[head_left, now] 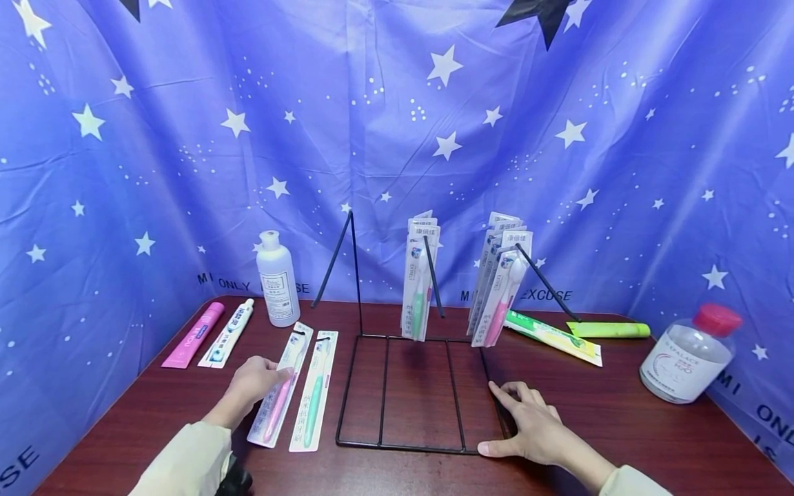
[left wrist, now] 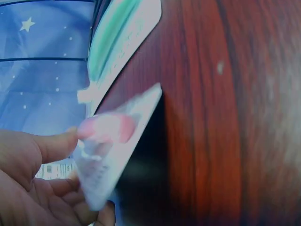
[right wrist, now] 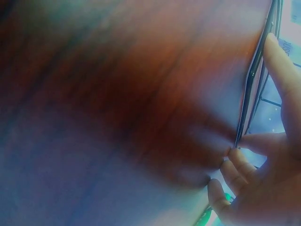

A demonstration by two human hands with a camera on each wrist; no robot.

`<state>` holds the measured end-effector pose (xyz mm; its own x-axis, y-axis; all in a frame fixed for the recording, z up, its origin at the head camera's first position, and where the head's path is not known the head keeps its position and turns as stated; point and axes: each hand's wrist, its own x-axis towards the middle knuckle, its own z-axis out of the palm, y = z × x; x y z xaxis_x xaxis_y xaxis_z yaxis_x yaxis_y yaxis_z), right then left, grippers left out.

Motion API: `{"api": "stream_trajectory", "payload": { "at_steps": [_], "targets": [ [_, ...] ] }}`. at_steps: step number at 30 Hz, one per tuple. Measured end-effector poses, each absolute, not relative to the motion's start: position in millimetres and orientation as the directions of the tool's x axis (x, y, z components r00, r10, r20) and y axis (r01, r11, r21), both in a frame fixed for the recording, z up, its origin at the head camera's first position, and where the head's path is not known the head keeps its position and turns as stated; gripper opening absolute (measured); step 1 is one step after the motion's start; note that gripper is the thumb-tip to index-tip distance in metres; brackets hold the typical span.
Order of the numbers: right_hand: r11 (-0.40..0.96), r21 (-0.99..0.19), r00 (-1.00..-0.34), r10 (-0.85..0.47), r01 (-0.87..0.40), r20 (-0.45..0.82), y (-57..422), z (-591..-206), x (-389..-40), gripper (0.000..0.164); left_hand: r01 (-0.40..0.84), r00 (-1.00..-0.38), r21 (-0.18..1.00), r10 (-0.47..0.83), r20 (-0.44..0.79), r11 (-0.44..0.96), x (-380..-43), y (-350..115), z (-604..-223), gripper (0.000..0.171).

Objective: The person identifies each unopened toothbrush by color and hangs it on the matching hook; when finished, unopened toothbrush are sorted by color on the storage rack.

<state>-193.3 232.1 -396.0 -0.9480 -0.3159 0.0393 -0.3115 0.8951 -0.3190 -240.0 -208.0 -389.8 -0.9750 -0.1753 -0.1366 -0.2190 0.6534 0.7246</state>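
Note:
My left hand [head_left: 251, 382] pinches a packaged pink toothbrush [head_left: 271, 420] between thumb and fingers. In the left wrist view this pack [left wrist: 104, 162] tilts up from the tabletop. Just right of it, a packaged green toothbrush [head_left: 313, 403] lies flat. My right hand [head_left: 530, 430] rests at the near right corner of a black wire rack [head_left: 428, 449], thumb on the front bar and forefinger along the side bar. Toothbrush packs hang on two of the rack's arms: a green one [head_left: 418, 303] foremost in the middle, a pink one [head_left: 501, 303] foremost at the right. The left arm [head_left: 333, 258] carries nothing.
At the left stand or lie a pink tube [head_left: 195, 336], a white toothpaste tube [head_left: 228, 334] and a white bottle [head_left: 277, 279]. To the right are a green-yellow toothpaste tube [head_left: 555, 337], a lime tube [head_left: 611, 330] and a red-capped bottle [head_left: 685, 362]. A starry blue curtain [head_left: 397, 124] surrounds the table.

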Motion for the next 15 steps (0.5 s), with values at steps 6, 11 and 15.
{"api": "stream_trajectory", "payload": {
  "at_steps": [6, 11, 15],
  "targets": [
    [0.893, -0.331, -0.949, -0.316, -0.305, 0.021, 231.4, -395.9, -193.2, 0.102, -0.197, -0.977, 0.734, -0.196, -0.088, 0.65, -237.0, -218.1, -382.5, 0.031],
    [0.897, -0.323, -0.95, -0.313, -0.301, 0.016, 232.0, -395.6, -193.6, 0.102, -0.13, -0.983, 0.745, -0.181, -0.013, 0.654, -232.9, -220.8, -369.9, 0.033],
    [0.899, -0.319, -0.951, -0.31, -0.299, 0.015, 232.7, -395.9, -193.9, 0.102, -0.073, -0.988, 0.763, -0.152, 0.033, 0.643, -226.8, -214.6, -356.3, 0.032]
  ]
}}
